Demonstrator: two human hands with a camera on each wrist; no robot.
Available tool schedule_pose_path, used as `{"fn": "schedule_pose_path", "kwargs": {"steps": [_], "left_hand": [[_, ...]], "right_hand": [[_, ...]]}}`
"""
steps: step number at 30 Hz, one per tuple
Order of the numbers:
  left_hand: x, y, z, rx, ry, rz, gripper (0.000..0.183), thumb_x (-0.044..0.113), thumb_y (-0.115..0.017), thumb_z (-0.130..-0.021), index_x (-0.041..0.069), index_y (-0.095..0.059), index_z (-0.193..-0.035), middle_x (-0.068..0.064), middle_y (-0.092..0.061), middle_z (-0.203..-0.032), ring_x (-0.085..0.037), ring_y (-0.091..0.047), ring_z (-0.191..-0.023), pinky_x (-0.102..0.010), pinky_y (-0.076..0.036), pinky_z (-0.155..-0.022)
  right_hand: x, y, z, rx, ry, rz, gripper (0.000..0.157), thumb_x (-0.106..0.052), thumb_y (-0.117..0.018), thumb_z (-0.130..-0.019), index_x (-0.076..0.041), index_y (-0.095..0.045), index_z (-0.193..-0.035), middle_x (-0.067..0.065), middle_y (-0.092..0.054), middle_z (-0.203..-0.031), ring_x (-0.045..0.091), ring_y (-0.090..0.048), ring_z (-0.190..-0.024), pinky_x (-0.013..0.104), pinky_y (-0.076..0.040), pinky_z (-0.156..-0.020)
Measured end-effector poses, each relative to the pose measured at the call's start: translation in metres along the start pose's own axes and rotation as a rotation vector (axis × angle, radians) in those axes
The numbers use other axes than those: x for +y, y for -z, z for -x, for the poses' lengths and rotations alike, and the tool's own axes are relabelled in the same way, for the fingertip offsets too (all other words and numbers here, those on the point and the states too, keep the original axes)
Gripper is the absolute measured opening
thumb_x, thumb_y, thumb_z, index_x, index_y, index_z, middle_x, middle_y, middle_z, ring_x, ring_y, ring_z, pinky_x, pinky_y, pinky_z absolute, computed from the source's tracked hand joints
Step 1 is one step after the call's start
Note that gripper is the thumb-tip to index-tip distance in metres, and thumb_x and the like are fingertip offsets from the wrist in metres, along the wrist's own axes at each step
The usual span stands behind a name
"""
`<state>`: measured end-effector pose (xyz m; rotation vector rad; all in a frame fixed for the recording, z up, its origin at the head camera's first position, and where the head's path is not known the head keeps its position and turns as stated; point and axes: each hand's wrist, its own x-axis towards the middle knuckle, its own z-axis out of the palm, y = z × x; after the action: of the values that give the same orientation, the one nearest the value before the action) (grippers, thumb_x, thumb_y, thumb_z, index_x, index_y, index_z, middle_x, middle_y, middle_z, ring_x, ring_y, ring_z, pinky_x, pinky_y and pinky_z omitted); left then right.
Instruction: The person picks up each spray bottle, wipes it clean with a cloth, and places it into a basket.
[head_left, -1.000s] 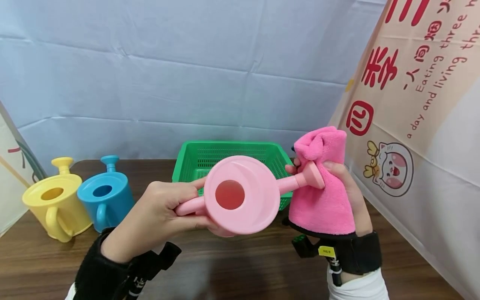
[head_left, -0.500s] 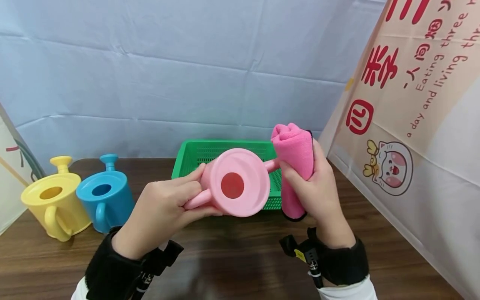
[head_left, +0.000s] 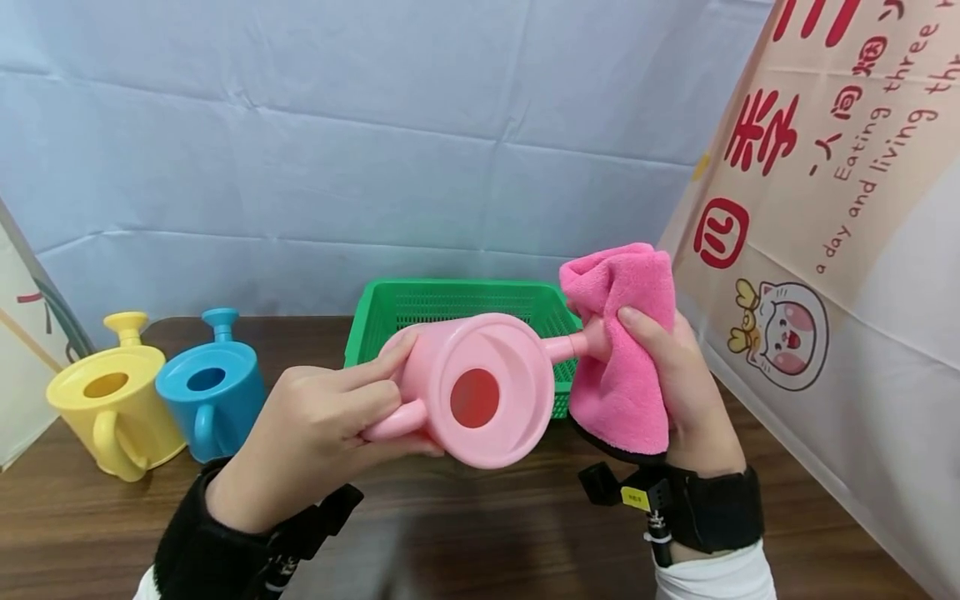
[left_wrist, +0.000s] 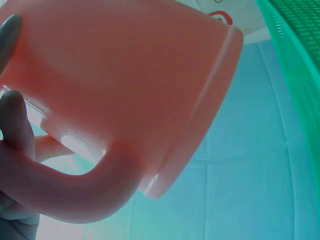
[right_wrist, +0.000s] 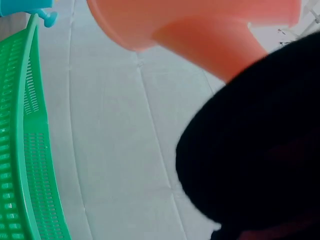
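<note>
A pink watering can (head_left: 495, 392) is held up over the table, tilted so its round top opening faces the head camera. My left hand (head_left: 330, 425) grips it by the handle (left_wrist: 80, 195), with fingers also against its side. Bright pink cloth (head_left: 622, 358) with a dark edge is in my right hand (head_left: 686, 392), which holds it against the end of the can's spout (head_left: 570, 346). The cloth partly covers the spout's flared tip. In the right wrist view a dark shape, probably the cloth, hides the fingers and the spout's end.
A green plastic basket (head_left: 363, 325) stands behind the can near the table's back. Yellow (head_left: 123, 408) and blue (head_left: 213, 400) watering cans stand upright at the left. A pale blue cloth backdrop (head_left: 300, 167) rises behind; a printed cloth (head_left: 840, 250) hangs at right.
The cloth first lay behind the spout tip, then was folded narrow around it as the right hand turned inward. Now the hand has turned back, moved right, and the cloth is spread wider.
</note>
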<state>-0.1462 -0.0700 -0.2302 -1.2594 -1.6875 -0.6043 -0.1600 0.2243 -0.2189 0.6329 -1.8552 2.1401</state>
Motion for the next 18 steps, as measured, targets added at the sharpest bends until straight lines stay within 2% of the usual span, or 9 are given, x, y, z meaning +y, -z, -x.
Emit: {"fn": "schedule_pose_path", "kwargs": {"steps": [3, 5, 6, 8, 9, 11, 14, 16, 18], "left_hand": [[-0.0005, 0.0014, 0.0002, -0.002, 0.009, 0.034, 0.036, 0.037, -0.073, -0.059, 0.015, -0.044, -0.057, -0.008, -0.057, -0.106, 0.001, -0.035, -0.042, -0.006, -0.029, -0.044], [-0.0008, 0.0013, -0.0008, -0.015, 0.039, 0.075, 0.035, 0.035, -0.074, -0.059, 0.015, -0.045, -0.058, -0.009, -0.057, -0.107, -0.001, -0.046, -0.048, -0.006, -0.033, -0.046], [-0.0011, 0.0012, -0.0015, -0.025, 0.060, 0.105, 0.033, 0.034, -0.074, -0.059, 0.014, -0.048, -0.059, -0.008, -0.058, -0.104, -0.003, -0.054, -0.056, -0.007, -0.035, -0.048], [-0.0025, 0.0008, -0.0025, -0.050, 0.116, 0.168, 0.027, 0.030, -0.075, -0.059, 0.012, -0.056, -0.065, -0.005, -0.061, -0.099, -0.009, -0.059, -0.077, -0.010, -0.042, -0.057], [-0.0036, 0.0008, -0.0027, -0.069, 0.159, 0.204, 0.027, 0.028, -0.075, -0.059, 0.011, -0.059, -0.072, -0.003, -0.061, -0.097, -0.010, -0.058, -0.084, -0.012, -0.043, -0.059], [-0.0061, 0.0011, -0.0019, -0.112, 0.245, 0.260, 0.028, 0.027, -0.074, -0.061, 0.012, -0.062, -0.081, 0.002, -0.063, -0.088, -0.009, -0.057, -0.087, -0.013, -0.044, -0.060], [-0.0091, 0.0011, -0.0005, -0.189, 0.373, 0.328, 0.030, 0.028, -0.071, -0.065, 0.015, -0.061, -0.090, 0.005, -0.061, -0.092, -0.005, -0.054, -0.087, -0.015, -0.042, -0.056], [-0.0094, 0.0009, 0.0003, -0.216, 0.419, 0.332, 0.025, 0.030, -0.069, -0.067, 0.019, -0.060, -0.088, 0.007, -0.060, -0.095, -0.005, -0.053, -0.086, -0.016, -0.040, -0.052], [-0.0084, 0.0012, 0.0006, -0.221, 0.437, 0.311, 0.027, 0.031, -0.069, -0.068, 0.020, -0.060, -0.090, 0.006, -0.057, -0.105, -0.005, -0.052, -0.090, -0.016, -0.040, -0.054]], "right_hand": [[-0.0008, 0.0010, 0.0004, -0.023, -0.021, -0.068, 0.030, -0.009, -0.042, -0.087, -0.006, -0.036, -0.116, 0.012, -0.048, -0.106, 0.020, -0.051, -0.092, 0.028, -0.045, -0.072], [-0.0016, 0.0016, 0.0002, -0.034, -0.033, -0.131, 0.032, -0.006, -0.041, -0.087, -0.007, -0.034, -0.119, 0.012, -0.047, -0.108, 0.022, -0.051, -0.095, 0.030, -0.046, -0.072], [-0.0018, 0.0019, 0.0002, -0.047, -0.042, -0.181, 0.033, -0.005, -0.040, -0.087, -0.007, -0.033, -0.120, 0.013, -0.047, -0.109, 0.023, -0.052, -0.096, 0.031, -0.046, -0.073], [-0.0019, 0.0022, -0.0003, -0.080, -0.050, -0.280, 0.036, -0.002, -0.038, -0.087, -0.006, -0.031, -0.122, 0.014, -0.045, -0.112, 0.027, -0.051, -0.098, 0.034, -0.045, -0.074], [-0.0016, 0.0023, -0.0005, -0.093, -0.041, -0.311, 0.035, -0.001, -0.037, -0.087, -0.006, -0.031, -0.122, 0.014, -0.044, -0.113, 0.028, -0.051, -0.098, 0.034, -0.045, -0.074], [-0.0011, 0.0022, -0.0022, -0.127, -0.017, -0.353, 0.036, 0.000, -0.036, -0.087, -0.007, -0.031, -0.122, 0.013, -0.044, -0.114, 0.028, -0.051, -0.098, 0.034, -0.045, -0.075], [-0.0012, 0.0012, -0.0047, -0.191, 0.035, -0.422, 0.037, 0.002, -0.033, -0.087, -0.006, -0.031, -0.123, 0.014, -0.043, -0.116, 0.029, -0.050, -0.099, 0.033, -0.043, -0.078], [-0.0020, 0.0001, -0.0051, -0.220, 0.069, -0.450, 0.040, 0.002, -0.032, -0.085, -0.005, -0.031, -0.124, 0.015, -0.044, -0.117, 0.028, -0.050, -0.099, 0.034, -0.042, -0.080], [-0.0031, -0.0016, -0.0040, -0.227, 0.097, -0.471, 0.039, 0.001, -0.031, -0.085, -0.003, -0.031, -0.124, 0.016, -0.045, -0.117, 0.029, -0.049, -0.101, 0.035, -0.040, -0.082]]}}
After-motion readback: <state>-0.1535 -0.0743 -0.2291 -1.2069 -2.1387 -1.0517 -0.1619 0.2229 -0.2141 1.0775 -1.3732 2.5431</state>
